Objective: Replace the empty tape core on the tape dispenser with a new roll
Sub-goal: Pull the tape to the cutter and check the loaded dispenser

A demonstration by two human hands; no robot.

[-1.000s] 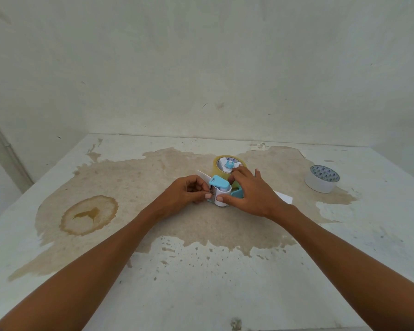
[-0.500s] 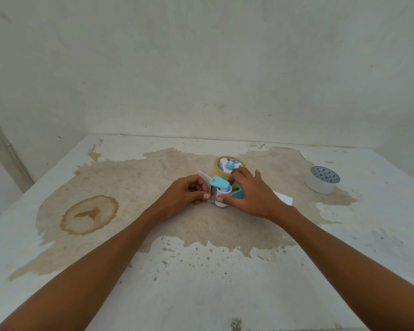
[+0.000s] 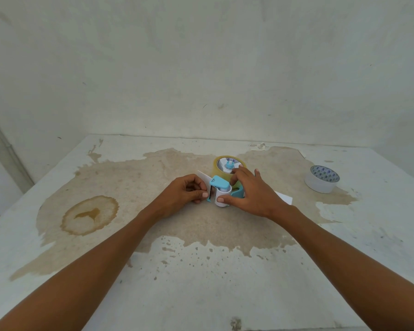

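Your two hands meet at the middle of the table [image 3: 344, 271], a flat white surface with a chalky, scuffed finish and a broad tan stain spread across it. To the left of that sits a darker ring-shaped stain [image 3: 90, 215] with a ragged edge.

The tape dispenser [image 3: 221, 191] lies on the stained patch between your hands. It is smooth plastic: a rounded white body at the near end, a light blue cap on top, and a teal curved piece beside your right palm. At its far end a new roll [image 3: 219, 167] of glossy, yellowish translucent tape is seated around the white hub, which has a small blue knob at its centre.

Your left hand [image 3: 185, 195] is curled nearly closed, its fingertips pinched at the dispenser's left end beside the dull metal cutter; a thin white flap juts out just behind the knuckles. Your right hand [image 3: 251, 193] is spread and draped over the dispenser from the right, thumb pressed on the white body, fingers reaching onto the roll's hub.

Well apart, at the far right, a squat white ring, the empty core [image 3: 322, 179], lies flat, its inner wall printed with small blue marks. A flat white paper corner [image 3: 285, 199] shows just behind your right wrist.
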